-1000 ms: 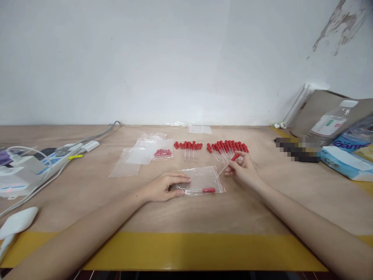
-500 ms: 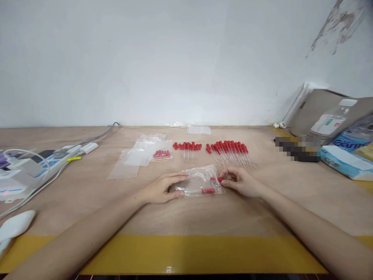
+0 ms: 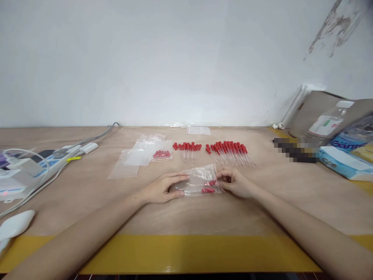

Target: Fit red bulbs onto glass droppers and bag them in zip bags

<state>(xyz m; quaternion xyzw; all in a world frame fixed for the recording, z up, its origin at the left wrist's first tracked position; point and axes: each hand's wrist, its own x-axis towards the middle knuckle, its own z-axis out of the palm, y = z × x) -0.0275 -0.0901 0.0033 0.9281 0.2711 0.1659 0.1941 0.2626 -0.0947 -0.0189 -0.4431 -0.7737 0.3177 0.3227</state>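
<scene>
A clear plastic bag [image 3: 195, 181] lies flat on the table between my hands. Two droppers with red bulbs are in it: the nearer dropper [image 3: 208, 190] lies fully inside, and the farther dropper [image 3: 209, 183] has its bulb close to the bag's right-hand mouth. My left hand [image 3: 164, 188] holds the bag's left end, thumb on the near corner and fingers on the far one. At the mouth, my right hand [image 3: 236, 182] has its thumb and fingertips closed at the end of the farther bulb; the exact contact is partly hidden by the film.
Two rows of droppers, a smaller row [image 3: 188, 149] and a larger row [image 3: 229, 151], lie beyond the bag. Left of them are a filled bag [image 3: 161, 153] and several flat bags [image 3: 125, 165]. A power strip [image 3: 49, 165] stands left; a tissue pack [image 3: 344, 163] and bottle [image 3: 326, 122] stand right.
My right hand has moved slightly left, and the farther dropper's bulb has slid leftward from the mouth into the bag. My left hand has stayed in place.
</scene>
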